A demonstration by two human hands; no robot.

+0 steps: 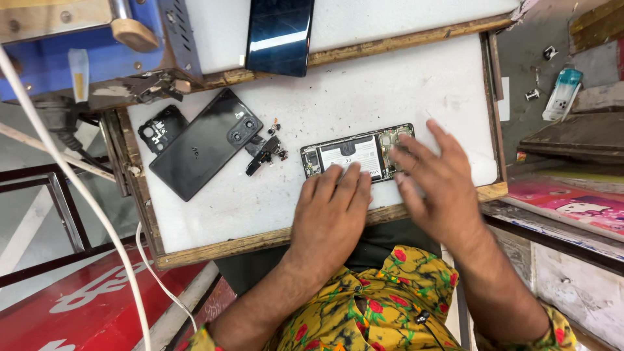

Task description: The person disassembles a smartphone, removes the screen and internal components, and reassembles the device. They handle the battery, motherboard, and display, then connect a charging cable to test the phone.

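The opened black phone body with its exposed white-labelled battery (356,153) lay at frame centre on the white wooden-framed work board (364,84). The left hand (330,218) rested flat, fingers extended, fingertips touching its lower edge. The right hand (437,185) lay open, fingers spread over its right end. The detached glossy black back cover (203,144) lay centre left.

White work board with a worn brown wooden frame (364,97). Opened phone body with a white battery label and green circuit board (354,155). Glossy black rear phone cover (201,144); matte black camera bracket (161,128). Dark, bluish-reflecting phone screen (279,34). Yellow sleeves patterned with red flowers and green leaves (383,305). Blue tool housing (78,62). White cable (71,175). Red panel, apparently with white markings (84,299).
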